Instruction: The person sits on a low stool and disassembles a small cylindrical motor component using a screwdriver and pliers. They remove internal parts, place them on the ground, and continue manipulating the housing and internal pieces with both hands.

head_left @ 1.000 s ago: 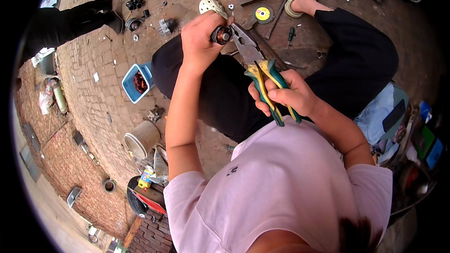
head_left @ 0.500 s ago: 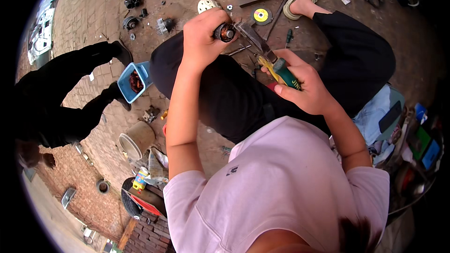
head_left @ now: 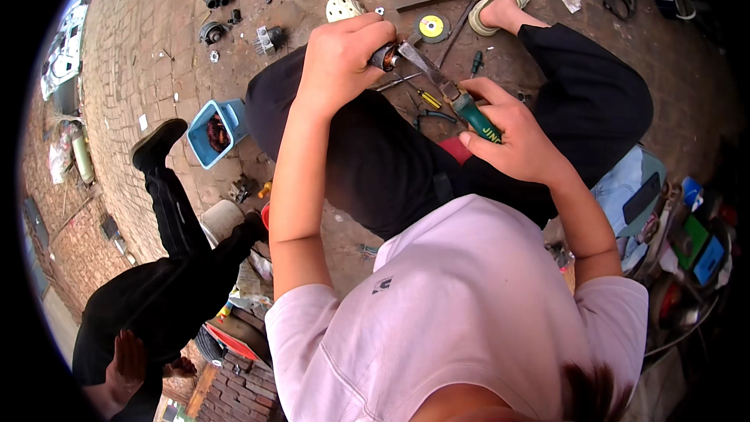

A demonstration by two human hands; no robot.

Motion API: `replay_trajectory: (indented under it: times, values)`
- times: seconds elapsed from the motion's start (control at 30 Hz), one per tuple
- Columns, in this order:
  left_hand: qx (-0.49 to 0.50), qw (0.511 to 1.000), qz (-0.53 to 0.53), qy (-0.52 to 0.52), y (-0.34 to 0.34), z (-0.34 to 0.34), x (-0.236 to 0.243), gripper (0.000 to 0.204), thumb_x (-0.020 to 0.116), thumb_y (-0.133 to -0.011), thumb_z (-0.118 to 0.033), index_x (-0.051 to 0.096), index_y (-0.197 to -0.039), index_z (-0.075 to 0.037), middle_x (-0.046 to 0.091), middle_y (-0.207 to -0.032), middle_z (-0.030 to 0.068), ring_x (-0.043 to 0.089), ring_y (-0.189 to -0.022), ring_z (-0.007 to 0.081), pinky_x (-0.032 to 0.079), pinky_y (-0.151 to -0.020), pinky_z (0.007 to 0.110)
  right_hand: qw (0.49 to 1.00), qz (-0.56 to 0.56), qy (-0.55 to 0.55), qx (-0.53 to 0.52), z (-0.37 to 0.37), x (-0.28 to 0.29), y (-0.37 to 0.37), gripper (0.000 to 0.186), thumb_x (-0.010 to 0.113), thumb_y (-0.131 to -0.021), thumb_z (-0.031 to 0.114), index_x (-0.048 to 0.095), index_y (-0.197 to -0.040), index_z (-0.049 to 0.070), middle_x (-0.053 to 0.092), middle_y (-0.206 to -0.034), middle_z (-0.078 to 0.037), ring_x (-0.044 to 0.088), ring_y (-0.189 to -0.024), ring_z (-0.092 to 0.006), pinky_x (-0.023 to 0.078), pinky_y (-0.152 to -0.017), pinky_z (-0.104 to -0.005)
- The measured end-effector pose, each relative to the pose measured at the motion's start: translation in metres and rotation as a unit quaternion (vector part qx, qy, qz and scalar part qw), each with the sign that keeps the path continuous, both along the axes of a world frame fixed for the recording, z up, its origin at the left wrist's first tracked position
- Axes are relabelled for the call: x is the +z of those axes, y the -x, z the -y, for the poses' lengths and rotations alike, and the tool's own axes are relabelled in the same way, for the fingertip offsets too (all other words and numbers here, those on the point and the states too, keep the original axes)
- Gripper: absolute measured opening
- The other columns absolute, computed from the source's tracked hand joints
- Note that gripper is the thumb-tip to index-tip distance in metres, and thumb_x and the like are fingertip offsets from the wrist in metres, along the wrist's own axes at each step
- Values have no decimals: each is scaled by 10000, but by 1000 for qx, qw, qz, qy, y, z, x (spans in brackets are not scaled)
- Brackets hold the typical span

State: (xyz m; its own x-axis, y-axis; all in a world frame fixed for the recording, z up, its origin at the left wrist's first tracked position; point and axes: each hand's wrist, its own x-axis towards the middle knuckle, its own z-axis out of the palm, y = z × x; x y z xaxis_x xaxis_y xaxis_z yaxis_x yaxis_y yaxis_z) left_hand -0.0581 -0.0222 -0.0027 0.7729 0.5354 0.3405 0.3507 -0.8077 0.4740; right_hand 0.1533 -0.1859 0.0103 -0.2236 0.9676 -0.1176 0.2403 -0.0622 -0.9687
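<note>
My left hand (head_left: 344,62) is closed around a small cylindrical motor armature (head_left: 383,57) with copper windings and a metal shaft end. The fingers hide most of it. In my right hand (head_left: 512,137) is a green-handled flat-bladed tool (head_left: 476,117), its thumb pressed along the handle. The metal blade (head_left: 420,61) points up and left, and its tip reaches the armature's end; whether they touch I cannot tell. Both hands hover over the ground between my bent knees.
A yellow-centred grinding disc (head_left: 431,27), a green screwdriver (head_left: 476,63) and a yellow-handled tool (head_left: 429,99) lie on the ground. A blue bucket (head_left: 193,135) holds copper-coloured scraps. Motor parts (head_left: 270,39) are at upper left. A person in black (head_left: 156,297) is at lower left.
The tool has swung slightly, and its blade now stands closer to the armature, which has tilted in my left hand. The other person has moved nearer, toward the lower part of the view.
</note>
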Motion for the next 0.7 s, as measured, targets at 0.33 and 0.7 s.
replay_trajectory:
  times: [0.33, 0.7]
  values:
    - [-16, 998, -58, 11, 2, 1, 1, 270, 694, -614, -19, 635, -868, -89, 592, -728, 71, 610, -688, 274, 482, -581, 370, 993, 113, 3, 32, 0, -10, 2, 162, 633, -807, 100, 581, -763, -46, 531, -994, -181, 577, -864, -367, 458, -753, -432]
    - [-38, 993, -107, 5, -3, 4, 2, 251, 705, -621, -58, 612, -853, -84, 609, -781, 62, 621, -735, 292, 486, -595, 386, 968, 223, -89, 75, -2, -19, -20, 199, 634, -834, 140, 622, -843, -58, 511, -1120, -187, 557, -986, -359, 455, -867, -424]
